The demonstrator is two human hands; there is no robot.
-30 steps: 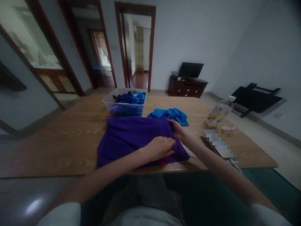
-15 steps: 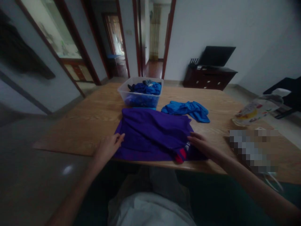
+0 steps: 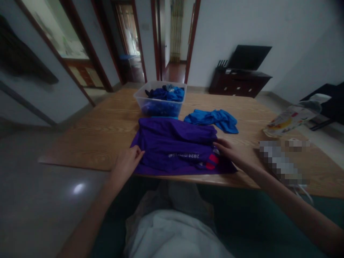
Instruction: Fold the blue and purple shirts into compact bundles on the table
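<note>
A purple shirt (image 3: 172, 138) lies folded in layers along the near edge of the wooden table. White lettering with "2024" and a red round print show on it, upside down from my side. At its left edge my left hand (image 3: 130, 157) pinches the cloth between thumb and fingers. My right hand (image 3: 228, 148) grips the right edge beside the red print; its fingertips are partly hidden by the cloth. Just beyond the shirt stands a clear plastic bin (image 3: 161, 109) with blue and dark clothes inside. To the right of that, a crumpled blue garment (image 3: 212, 119) rests on the table.
On the right of the wooden table (image 3: 102, 129) are a printed plastic package (image 3: 292, 120) and a blurred-out item with a white cord. Past the table, a dark cabinet (image 3: 239, 82) carries a black screen (image 3: 251, 57). Doorways open at the back left.
The cloth's top layer has been pulled flatter, so a diagonal fold is gone and the white lettering and red print show more fully. My view has tilted slightly down.
</note>
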